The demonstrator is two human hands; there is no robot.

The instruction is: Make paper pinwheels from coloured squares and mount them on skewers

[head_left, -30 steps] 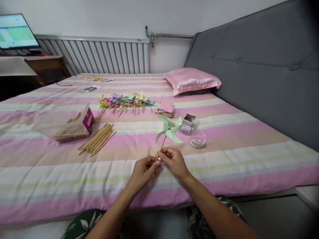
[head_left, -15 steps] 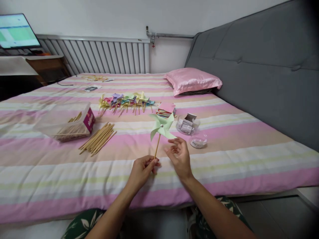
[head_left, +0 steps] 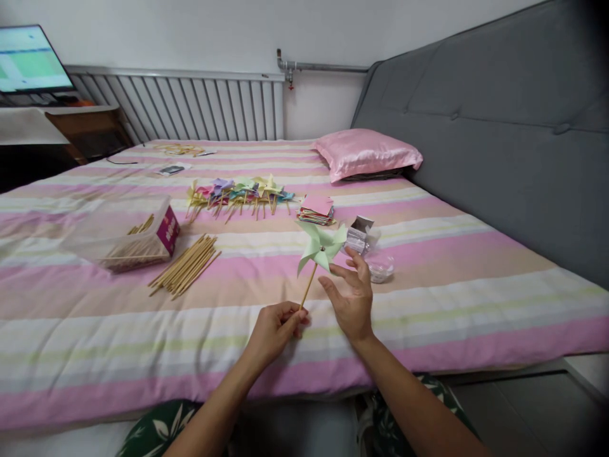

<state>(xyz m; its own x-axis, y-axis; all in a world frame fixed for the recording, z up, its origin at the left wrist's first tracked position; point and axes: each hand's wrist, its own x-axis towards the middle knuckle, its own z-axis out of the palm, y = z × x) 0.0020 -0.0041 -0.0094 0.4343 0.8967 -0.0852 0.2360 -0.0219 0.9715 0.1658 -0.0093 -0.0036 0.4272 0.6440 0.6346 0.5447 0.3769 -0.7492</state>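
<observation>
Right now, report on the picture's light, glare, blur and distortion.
Head view: soft light, faint shadows; head view: glossy highlights on the pillow; head view: the pinwheel fairly crisp, the label on the tub too soft to read; head view: the headboard seems stretched, fading dark at top right.

Head view, forward and down over the bed [head_left: 457,285]

The striped bed [head_left: 143,330] carries a plastic tub [head_left: 168,232], loose sticks [head_left: 186,266], pinwheels [head_left: 245,188], stacked paper [head_left: 316,205] and a pink pillow [head_left: 366,154].
</observation>
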